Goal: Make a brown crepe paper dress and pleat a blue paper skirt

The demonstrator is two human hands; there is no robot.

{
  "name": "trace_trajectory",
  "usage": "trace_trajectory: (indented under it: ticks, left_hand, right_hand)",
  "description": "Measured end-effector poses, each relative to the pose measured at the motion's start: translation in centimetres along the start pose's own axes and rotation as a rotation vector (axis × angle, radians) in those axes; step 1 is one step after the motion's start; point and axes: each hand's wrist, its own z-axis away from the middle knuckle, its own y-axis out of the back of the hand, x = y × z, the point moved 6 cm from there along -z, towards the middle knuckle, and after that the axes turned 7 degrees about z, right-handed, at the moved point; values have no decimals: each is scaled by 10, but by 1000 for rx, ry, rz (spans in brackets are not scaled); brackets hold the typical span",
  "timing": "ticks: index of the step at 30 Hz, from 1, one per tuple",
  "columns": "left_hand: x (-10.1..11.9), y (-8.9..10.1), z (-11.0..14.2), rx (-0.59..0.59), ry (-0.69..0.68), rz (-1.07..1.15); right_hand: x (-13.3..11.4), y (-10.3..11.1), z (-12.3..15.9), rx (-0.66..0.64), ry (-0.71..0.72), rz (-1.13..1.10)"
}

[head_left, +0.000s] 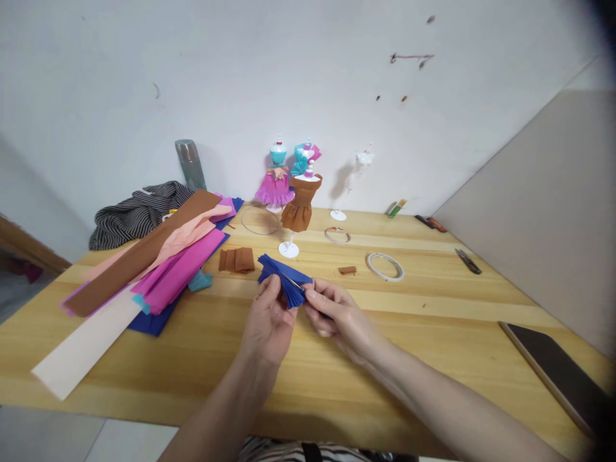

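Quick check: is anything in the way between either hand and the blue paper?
Nothing visible blocks them. The left hand grips the blue paper; the right hand is at its edge, holding a slim metal tool, probably scissors, against it. The brown-dressed stand is behind the paper, not between.

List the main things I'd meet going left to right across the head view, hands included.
Striped cloth, folded brown paper, left hand, blue paper, right hand, small green item, dark-handled cutter, dark flat device.
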Motion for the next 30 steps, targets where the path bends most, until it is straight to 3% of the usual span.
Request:
trace_trajectory:
  ticks: [30]
  left_hand:
    - [-1,8,-5,-65,-32,-38]
  right_hand:
    - [4,4,-5,80,27,86]
